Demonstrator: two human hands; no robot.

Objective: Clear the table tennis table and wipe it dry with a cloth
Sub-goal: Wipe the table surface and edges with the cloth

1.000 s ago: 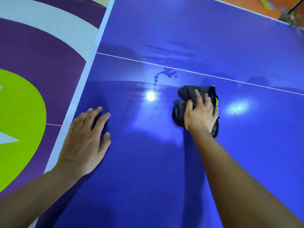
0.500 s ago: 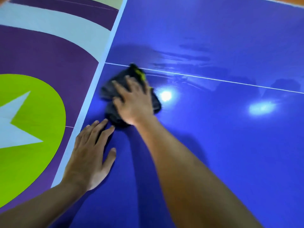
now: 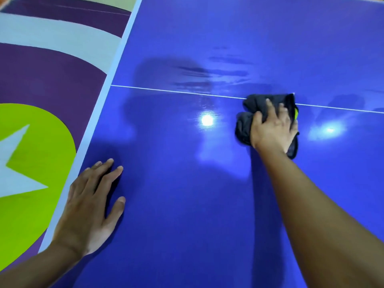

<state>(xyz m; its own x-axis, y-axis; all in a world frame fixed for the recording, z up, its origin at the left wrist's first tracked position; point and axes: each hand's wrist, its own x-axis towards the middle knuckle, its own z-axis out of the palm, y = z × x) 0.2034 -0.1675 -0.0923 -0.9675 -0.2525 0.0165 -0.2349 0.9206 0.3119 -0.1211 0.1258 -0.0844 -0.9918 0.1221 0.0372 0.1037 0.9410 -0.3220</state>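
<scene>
The blue table tennis table (image 3: 187, 204) fills most of the view, with a thin white centre line (image 3: 166, 90) across it. A dark bunched cloth (image 3: 247, 123) with a yellow-green tag lies on the table just below that line, right of the middle. My right hand (image 3: 272, 127) presses down on the cloth, fingers spread over it with the thumb curled at its left fold. My left hand (image 3: 91, 204) rests flat on the table near its left edge, fingers straight. Wet streaks (image 3: 207, 73) shine on the surface beyond the centre line.
The table's pale left edge (image 3: 99, 113) runs diagonally from top middle to bottom left. Beyond it lies the floor, painted purple (image 3: 41, 84) with a grey band and a lime-green circle (image 3: 37, 173). Two lamp reflections glare on the table beside the cloth.
My right hand has swept the cloth from the table's left edge back to the right along the centre line. My left hand stays planted near the edge.
</scene>
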